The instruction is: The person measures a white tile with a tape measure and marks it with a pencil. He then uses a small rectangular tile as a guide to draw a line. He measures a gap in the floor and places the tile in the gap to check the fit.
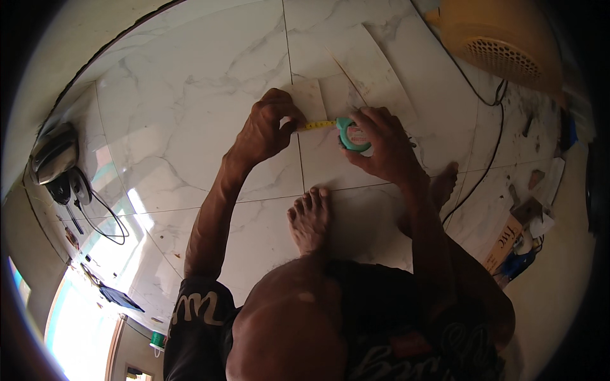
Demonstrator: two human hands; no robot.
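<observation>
My right hand (389,145) is wrapped round the teal case of a tape measure (353,134). A short length of its yellow blade (319,125) runs out to the left. At the blade's end, the thumb and fingers of my left hand (270,127) are pinched together. Beneath the blade and just beyond it lies a small pale flat piece (309,100) on the tiles. A longer pale strip (375,66) lies farther off, past my right hand, with a thin brown line or stick (345,75) along its left edge.
Glossy marble-patterned tiles (190,82) form the floor. A yellow perforated plastic item (492,44) stands at far right, with a black cable (494,146) trailing nearby. A dark corded appliance (56,155) sits at left. On the right are a cardboard box (504,244) and loose odds and ends.
</observation>
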